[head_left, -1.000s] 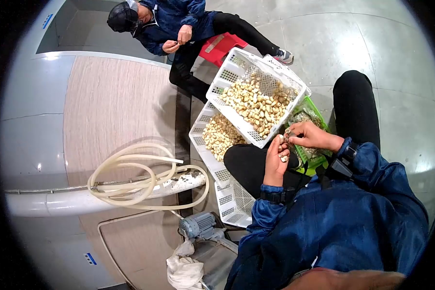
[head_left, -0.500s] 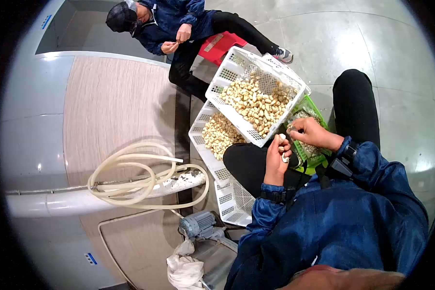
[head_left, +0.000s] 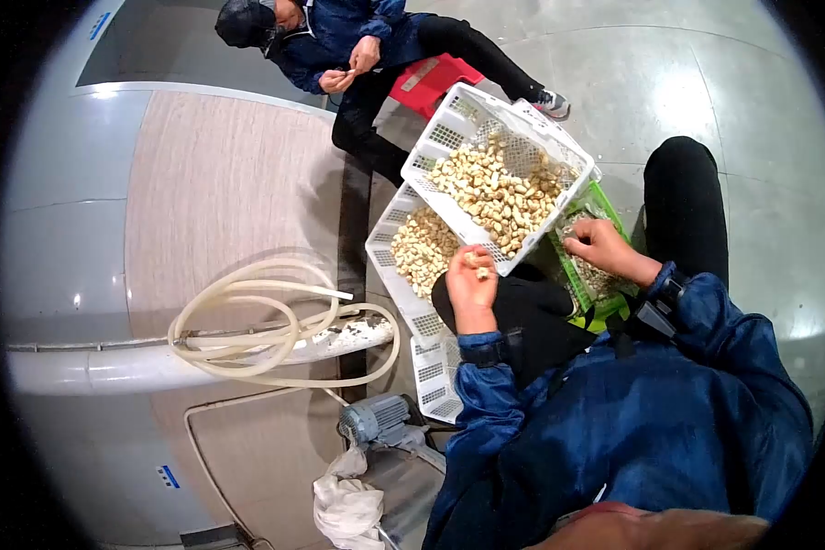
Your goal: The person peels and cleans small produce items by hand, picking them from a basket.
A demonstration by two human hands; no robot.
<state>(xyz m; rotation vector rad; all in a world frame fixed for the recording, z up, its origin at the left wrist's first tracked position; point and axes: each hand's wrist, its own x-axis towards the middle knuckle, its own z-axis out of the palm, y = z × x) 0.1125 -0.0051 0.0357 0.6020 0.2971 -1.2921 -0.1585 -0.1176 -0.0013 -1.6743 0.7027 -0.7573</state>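
Note:
My left hand (head_left: 473, 291) is palm up with fingers curled around a few small pale mushrooms (head_left: 482, 272). It is by the near corner of the upper white crate (head_left: 447, 213), which holds many cream-tan mushrooms (head_left: 500, 191). My right hand (head_left: 605, 249) is over the green basket (head_left: 620, 213), its fingers bent together; whether they hold anything is hidden. Greyish-brown bits (head_left: 594, 279) lie in that basket. A lower white crate (head_left: 387, 240) with more mushrooms (head_left: 422, 249) is partly under the upper one.
A co-worker (head_left: 339, 41) sits opposite on a red stool (head_left: 435, 84), hands together. To the left, a coiled hose (head_left: 238, 293) hangs over a white pipe (head_left: 92, 368). A grey motor (head_left: 376, 420) and white cloth (head_left: 348, 509) are below. My knee (head_left: 683, 174) is at right.
My left hand has moved left and slightly up, away from my right hand, and turned its palm up with the mushrooms in it. My right hand has shifted slightly right over the green basket.

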